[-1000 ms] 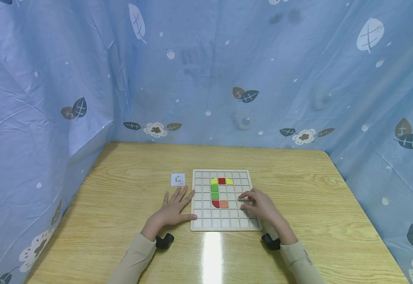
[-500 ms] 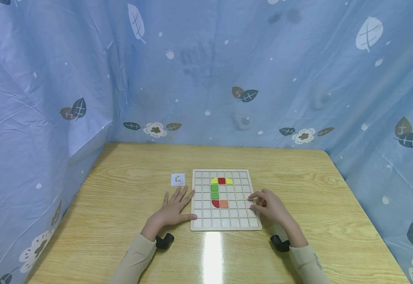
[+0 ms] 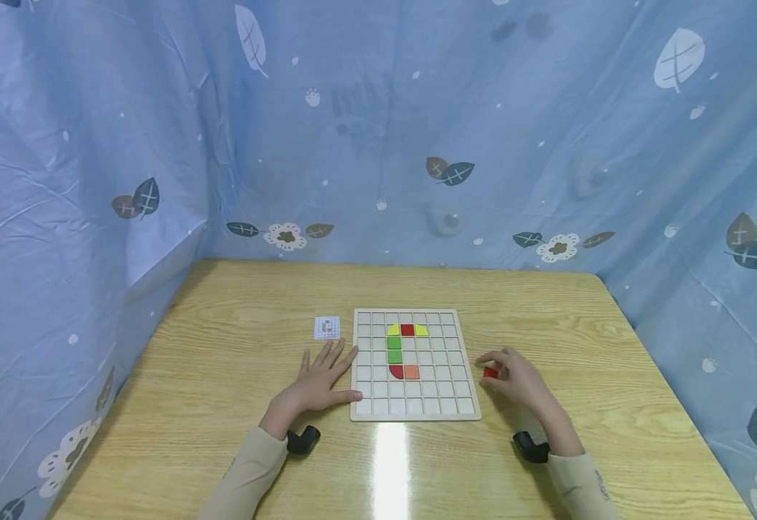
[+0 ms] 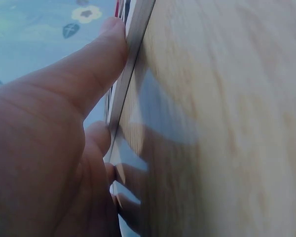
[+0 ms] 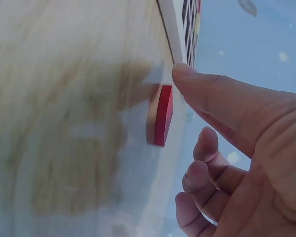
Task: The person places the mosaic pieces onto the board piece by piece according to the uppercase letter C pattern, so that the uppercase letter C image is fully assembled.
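A small red tile (image 3: pixel 490 373) lies on the table just right of the pale grid board (image 3: pixel 372 412). My right hand (image 3: pixel 515 379) hovers over it, thumb and fingers loosely bent and apart. In the right wrist view the red tile (image 5: pixel 164 116) sits below the thumb (image 5: pixel 217 94), with a gap between them. My left hand (image 3: pixel 313 386) is spread at the board's left edge, thumb and index fingertip touching the frame. On the board stand yellow, dark red, green and orange (image 3: pixel 412 372) tiles in a C-like outline.
A small printed card (image 3: pixel 327 328) with a coloured grid pattern lies left of the board. The wooden table (image 3: pixel 255 303) backs onto a blue patterned curtain (image 3: pixel 378 144), which also hangs at both sides.
My right hand has moved right, off the board and onto the table side. The red tile between its fingers has come into sight. My left hand has stayed in place.
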`<action>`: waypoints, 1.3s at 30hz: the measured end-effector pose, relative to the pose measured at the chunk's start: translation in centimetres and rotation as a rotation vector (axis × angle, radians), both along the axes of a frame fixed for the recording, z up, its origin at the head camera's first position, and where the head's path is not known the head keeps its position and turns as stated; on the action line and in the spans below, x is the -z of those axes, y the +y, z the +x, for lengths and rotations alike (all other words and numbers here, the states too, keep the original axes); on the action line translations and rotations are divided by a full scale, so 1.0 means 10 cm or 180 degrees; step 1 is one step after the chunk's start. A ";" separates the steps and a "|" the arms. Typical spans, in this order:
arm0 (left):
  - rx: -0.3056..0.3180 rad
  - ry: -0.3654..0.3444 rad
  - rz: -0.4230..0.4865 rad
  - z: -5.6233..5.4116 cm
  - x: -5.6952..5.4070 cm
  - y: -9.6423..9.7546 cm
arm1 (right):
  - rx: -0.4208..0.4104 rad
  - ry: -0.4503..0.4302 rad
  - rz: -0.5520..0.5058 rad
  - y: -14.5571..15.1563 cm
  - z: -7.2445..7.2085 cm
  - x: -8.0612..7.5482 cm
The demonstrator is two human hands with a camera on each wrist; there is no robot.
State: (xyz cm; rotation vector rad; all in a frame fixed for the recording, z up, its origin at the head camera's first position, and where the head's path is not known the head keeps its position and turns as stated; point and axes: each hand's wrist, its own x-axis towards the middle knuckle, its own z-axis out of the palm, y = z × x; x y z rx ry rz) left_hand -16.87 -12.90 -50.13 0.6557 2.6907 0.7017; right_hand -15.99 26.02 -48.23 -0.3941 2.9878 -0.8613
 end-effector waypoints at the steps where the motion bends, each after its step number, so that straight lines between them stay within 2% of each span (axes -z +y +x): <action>1: 0.0000 0.0004 -0.0002 0.00 0.00 0.00 | 0.0009 -0.0003 0.0007 0.02 0.00 0.00; 12: 0.0000 0.0008 -0.0043 -0.01 0.00 0.00 | 0.0137 0.0029 0.0120 0.11 0.03 -0.01; 26: -0.0006 0.0020 0.0017 -0.01 0.01 0.00 | 0.0010 0.0116 0.0080 0.03 0.01 -0.02; 39: -0.0017 -0.0043 -0.0121 -0.02 0.01 0.01 | -0.0166 0.0255 0.0005 -0.21 -0.03 -0.01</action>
